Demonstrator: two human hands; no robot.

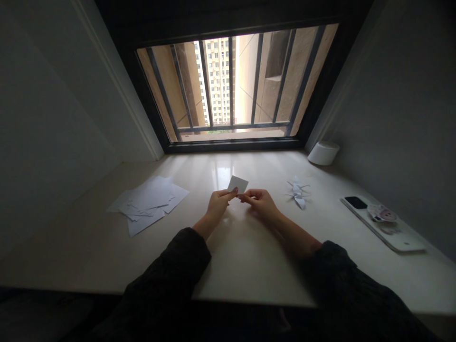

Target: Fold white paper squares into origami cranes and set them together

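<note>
A small folded white paper (238, 184) is held up a little above the pale tabletop (249, 256), in the middle of the view. My left hand (218, 203) pinches its lower left edge between thumb and fingers. My right hand (259, 200) is closed on the paper's lower right corner, fingers curled. Both forearms wear dark sleeves.
A loose stack of white sheets (147, 202) lies to the left. Folded white paper cranes (297, 192) sit right of my hands. A white phone (383, 222) with a round sticker grip lies at the far right, and a white round container (323, 153) stands near the barred window (235, 85).
</note>
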